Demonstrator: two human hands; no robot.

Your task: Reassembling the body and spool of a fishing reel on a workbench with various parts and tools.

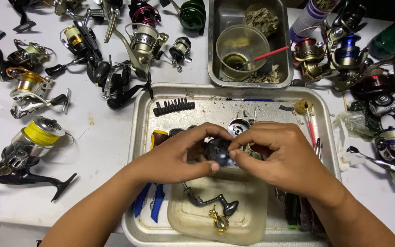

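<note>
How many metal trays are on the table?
2. A large metal tray lies under both hands and holds tools and reel parts. A smaller, deeper metal tray sits behind it, holding a clear plastic cup. More may lie outside the view.

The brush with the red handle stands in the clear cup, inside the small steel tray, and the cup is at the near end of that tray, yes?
Not quite. The head view shows the clear cup in the middle of the small steel tray. The red-handled brush does stand in it.

Dull scratched metal tray (142, 114), glossy dark reel part (219, 152), cloudy plastic tub (252, 219), matt white counter (97, 137), translucent plastic cup (242, 45)
</note>
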